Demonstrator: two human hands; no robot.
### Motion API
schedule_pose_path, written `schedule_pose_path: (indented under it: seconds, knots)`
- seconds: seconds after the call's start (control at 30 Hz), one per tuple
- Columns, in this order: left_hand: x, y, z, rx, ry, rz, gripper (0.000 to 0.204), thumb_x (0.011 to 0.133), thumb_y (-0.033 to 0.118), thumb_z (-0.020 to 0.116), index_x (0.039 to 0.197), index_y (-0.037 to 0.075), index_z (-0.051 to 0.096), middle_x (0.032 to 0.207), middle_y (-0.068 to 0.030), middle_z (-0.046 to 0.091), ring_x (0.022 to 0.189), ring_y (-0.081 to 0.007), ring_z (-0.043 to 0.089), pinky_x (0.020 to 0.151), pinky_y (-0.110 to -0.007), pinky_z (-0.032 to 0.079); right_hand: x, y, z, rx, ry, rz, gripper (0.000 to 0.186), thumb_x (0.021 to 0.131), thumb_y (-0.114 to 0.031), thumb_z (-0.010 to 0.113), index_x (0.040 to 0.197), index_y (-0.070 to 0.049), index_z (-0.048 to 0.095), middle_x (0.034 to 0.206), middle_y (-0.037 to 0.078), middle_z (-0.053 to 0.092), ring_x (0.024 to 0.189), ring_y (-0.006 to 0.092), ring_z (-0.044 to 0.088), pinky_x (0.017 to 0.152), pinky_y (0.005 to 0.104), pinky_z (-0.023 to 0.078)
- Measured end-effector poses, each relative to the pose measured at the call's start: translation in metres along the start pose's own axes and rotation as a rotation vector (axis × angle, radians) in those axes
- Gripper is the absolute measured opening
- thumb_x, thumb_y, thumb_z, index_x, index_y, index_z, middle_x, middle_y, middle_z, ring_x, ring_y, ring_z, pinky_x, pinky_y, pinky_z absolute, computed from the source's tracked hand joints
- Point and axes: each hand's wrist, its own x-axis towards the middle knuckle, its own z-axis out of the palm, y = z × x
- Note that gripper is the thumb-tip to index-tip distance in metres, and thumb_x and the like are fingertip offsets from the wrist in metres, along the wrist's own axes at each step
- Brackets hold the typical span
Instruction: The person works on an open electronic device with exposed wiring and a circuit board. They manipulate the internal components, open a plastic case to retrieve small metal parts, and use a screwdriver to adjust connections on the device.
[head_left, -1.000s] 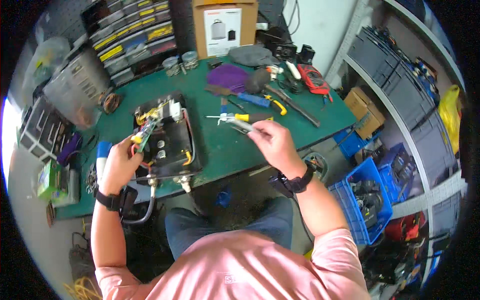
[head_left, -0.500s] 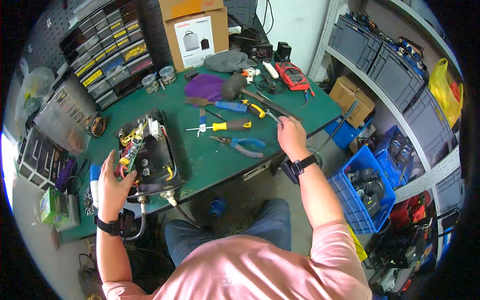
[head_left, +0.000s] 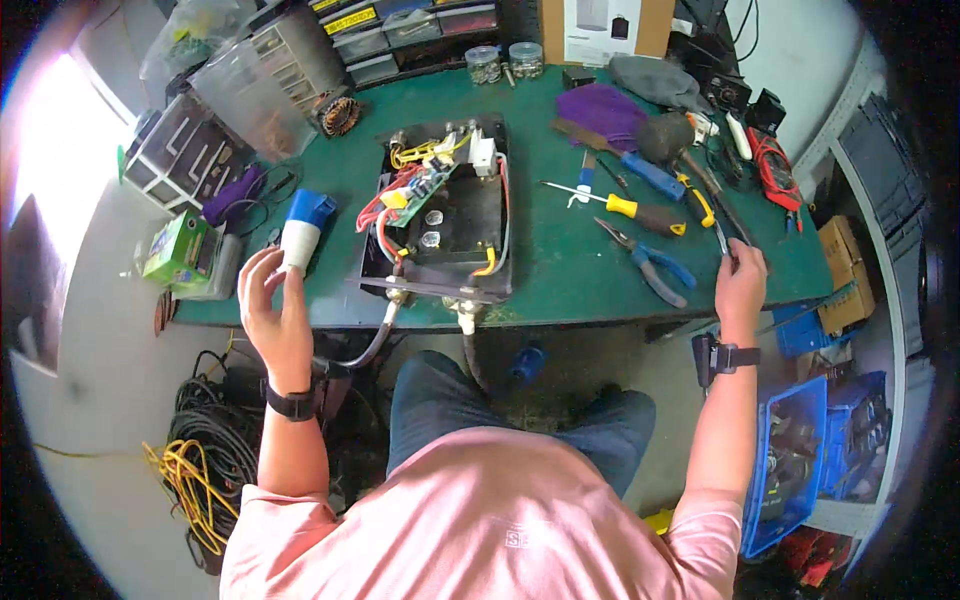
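Observation:
My left hand (head_left: pixel 275 310) is beside a blue-and-white industrial plug (head_left: pixel 303 232) at the table's left; its fingers are apart, with the thumb over the plug's white end. I cannot tell if they touch. To the right lies an opened black metal box (head_left: pixel 450 262) holding a circuit board (head_left: pixel 415 195) and coloured wires, with cable connectors on its near side. My right hand (head_left: pixel 742 280) is closed at the table's right around the lower end of a slim silver metal tool (head_left: pixel 722 238). Nearby lie pliers (head_left: pixel 650 262) with blue handles and a yellow-and-black screwdriver (head_left: pixel 625 207).
A mallet (head_left: pixel 668 140), a purple cloth (head_left: pixel 603 115) and a red meter (head_left: pixel 775 165) lie at the back right. Plastic jars (head_left: pixel 483 65) stand before the drawer cabinet. Coiled cables (head_left: pixel 205 440) lie at lower left; a blue crate (head_left: pixel 785 460) stands at right.
The view has swung left. My left hand has moved away from the black box's left side to the blue-and-white plug. My right hand stays by the silver tool.

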Motion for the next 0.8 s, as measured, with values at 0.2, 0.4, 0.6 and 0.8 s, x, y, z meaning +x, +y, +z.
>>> schedule_pose_path:
  seconds: [0.2, 0.4, 0.6, 0.8]
  knots:
    - [-0.022, -0.016, -0.005, 0.218, 0.032, 0.096, 0.017, 0.085, 0.000, 0.064, 0.102, -0.002, 0.063, 0.109, -0.0142, 0.062, 0.095, -0.0245, 0.060, 0.083, -0.034, 0.048, 0.001, 0.002, 0.000, 0.039, -0.020, -0.033, 0.020, 0.085, -0.005, 0.063, 0.105, -0.004, 0.067, 0.098, 0.011, 0.062, 0.096, 0.0313, 0.059, 0.085, 0.0409, 0.047]
    - [-0.033, -0.028, 0.018, 0.296, -0.068, 0.124, 0.018, 0.085, 0.002, 0.064, 0.103, -0.003, 0.063, 0.108, -0.0167, 0.062, 0.098, -0.0317, 0.059, 0.090, -0.039, 0.046, -0.001, 0.005, 0.000, 0.055, 0.041, -0.033, 0.017, 0.083, -0.006, 0.063, 0.099, -0.005, 0.069, 0.095, 0.013, 0.064, 0.093, 0.0336, 0.060, 0.082, 0.0431, 0.048]
    - [-0.054, -0.029, 0.011, 0.291, -0.098, 0.117, 0.018, 0.091, 0.007, 0.059, 0.105, -0.003, 0.062, 0.111, -0.0185, 0.061, 0.104, -0.0339, 0.057, 0.094, -0.042, 0.043, 0.000, -0.009, 0.002, 0.084, 0.120, -0.017, 0.015, 0.079, -0.008, 0.066, 0.094, -0.005, 0.069, 0.092, 0.013, 0.064, 0.091, 0.0345, 0.059, 0.080, 0.0439, 0.048]
    - [-0.061, -0.024, 0.011, 0.220, -0.169, 0.107, 0.022, 0.089, 0.005, 0.059, 0.110, -0.003, 0.059, 0.114, -0.0185, 0.058, 0.105, -0.0342, 0.055, 0.094, -0.043, 0.043, -0.002, -0.005, 0.002, 0.107, 0.153, 0.010, 0.015, 0.079, -0.010, 0.068, 0.094, -0.006, 0.068, 0.092, 0.011, 0.062, 0.090, 0.0327, 0.059, 0.078, 0.0424, 0.049]
